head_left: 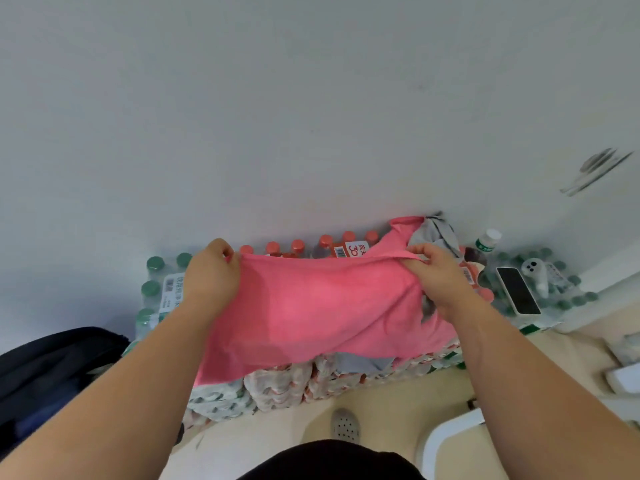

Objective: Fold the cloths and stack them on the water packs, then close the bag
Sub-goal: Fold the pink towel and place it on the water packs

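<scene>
A pink cloth (311, 306) is spread over the shrink-wrapped water packs (277, 386) stacked against the wall. My left hand (214, 271) pinches its far left corner. My right hand (440, 271) grips its far right edge, where the cloth bunches. A grey cloth (433, 233) lies crumpled behind my right hand, and another grey piece (363, 362) shows under the pink cloth's near edge. A dark bag (52, 368) sits at the left, beside the packs.
A phone (517, 289) and a white controller (535, 271) lie on the green-capped packs at the right, next to a loose bottle (488, 240). A white seat (450, 441) stands at lower right. A grey shoe (344, 424) is on the beige floor.
</scene>
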